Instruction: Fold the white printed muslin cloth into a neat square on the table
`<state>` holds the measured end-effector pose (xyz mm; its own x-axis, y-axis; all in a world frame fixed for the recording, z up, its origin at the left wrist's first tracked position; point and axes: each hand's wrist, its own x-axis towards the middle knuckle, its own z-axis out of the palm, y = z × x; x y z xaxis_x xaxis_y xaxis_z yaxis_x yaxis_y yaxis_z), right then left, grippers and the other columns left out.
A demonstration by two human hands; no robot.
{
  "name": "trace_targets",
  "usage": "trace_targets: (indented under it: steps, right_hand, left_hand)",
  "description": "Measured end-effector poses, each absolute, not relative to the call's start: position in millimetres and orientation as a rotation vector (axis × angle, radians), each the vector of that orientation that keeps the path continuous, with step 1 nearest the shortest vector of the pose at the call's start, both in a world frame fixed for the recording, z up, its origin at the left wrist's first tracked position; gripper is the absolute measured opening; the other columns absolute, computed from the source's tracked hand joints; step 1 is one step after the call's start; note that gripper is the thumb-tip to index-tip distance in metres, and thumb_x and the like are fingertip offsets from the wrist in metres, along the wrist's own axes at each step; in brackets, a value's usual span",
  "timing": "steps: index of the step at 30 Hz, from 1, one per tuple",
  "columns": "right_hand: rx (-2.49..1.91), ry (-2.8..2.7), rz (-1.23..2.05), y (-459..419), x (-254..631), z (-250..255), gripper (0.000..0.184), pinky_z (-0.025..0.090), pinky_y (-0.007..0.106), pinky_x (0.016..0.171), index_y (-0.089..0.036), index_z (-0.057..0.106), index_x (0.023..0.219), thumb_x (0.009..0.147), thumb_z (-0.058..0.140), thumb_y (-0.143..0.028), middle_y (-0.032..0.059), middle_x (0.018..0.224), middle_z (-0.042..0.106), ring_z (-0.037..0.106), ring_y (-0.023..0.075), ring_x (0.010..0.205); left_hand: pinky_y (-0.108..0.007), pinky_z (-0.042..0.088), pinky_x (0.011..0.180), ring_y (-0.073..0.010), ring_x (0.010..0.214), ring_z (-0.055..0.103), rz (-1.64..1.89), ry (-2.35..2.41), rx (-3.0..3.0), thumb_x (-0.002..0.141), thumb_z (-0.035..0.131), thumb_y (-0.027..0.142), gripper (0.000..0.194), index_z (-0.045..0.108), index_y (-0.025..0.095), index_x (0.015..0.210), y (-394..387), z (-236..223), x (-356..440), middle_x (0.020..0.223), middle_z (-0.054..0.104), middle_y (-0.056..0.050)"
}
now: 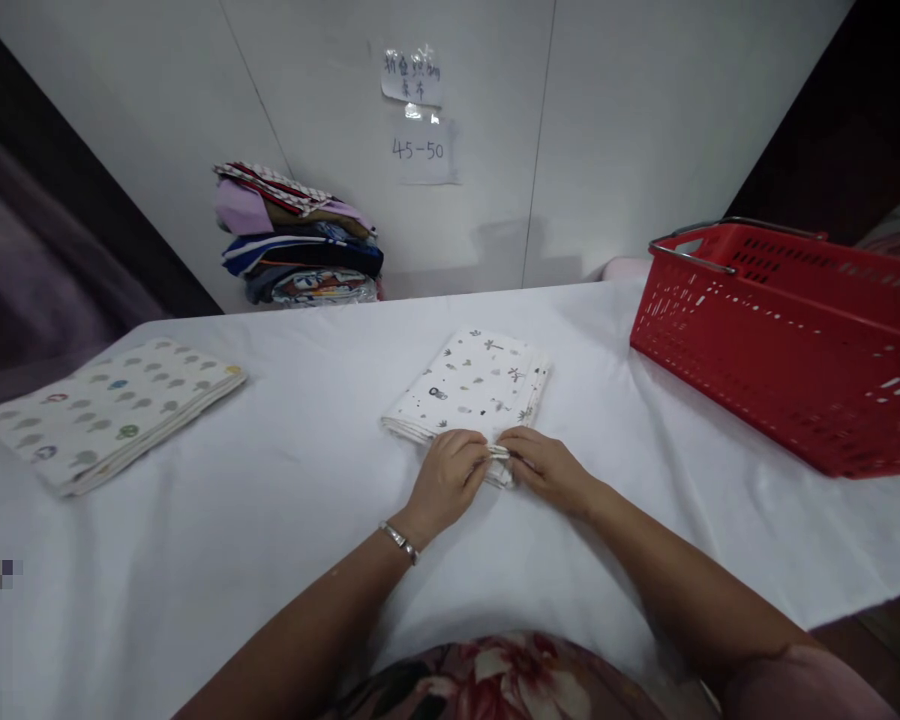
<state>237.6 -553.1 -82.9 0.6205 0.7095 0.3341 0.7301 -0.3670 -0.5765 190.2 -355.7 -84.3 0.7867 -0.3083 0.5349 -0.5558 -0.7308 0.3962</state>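
A white cloth [469, 380] printed with small palm trees and animals lies folded in a layered stack on the table before me. My left hand [450, 475] pinches the cloth's near edge, fingers closed over the layers. Just to its right, my right hand [547, 468] grips the same edge between thumb and fingers. A short bit of the folded layers shows between the two hands and hangs a little below them. The fingertips are partly hidden by the cloth.
Another folded cloth [112, 410] with a tree print lies at the left. A red basket [780, 350] with metal handles stands on the right. Several folded fabrics [300, 240] are piled by the wall behind the white-covered table [285, 560]. Paper notes [427, 150] hang above.
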Motion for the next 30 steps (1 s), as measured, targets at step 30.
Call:
trace_targets:
  steps: [30]
  right_hand:
    - [-2.179,-1.205,-0.019,-556.9,236.9,-82.3,0.03,0.047,0.03,0.085,-0.024,0.054,0.115,0.086,0.049,-0.024,0.0065,0.116,0.056,0.053,0.0181,0.104]
  left_hand:
    - [-0.037,0.039,0.085,-0.0177,0.094,0.052,0.647,-0.707,2.479,0.086,0.045,0.013,0.013,0.057,0.017,0.088,-364.7,-91.1,186.2,0.098,0.061,-0.005]
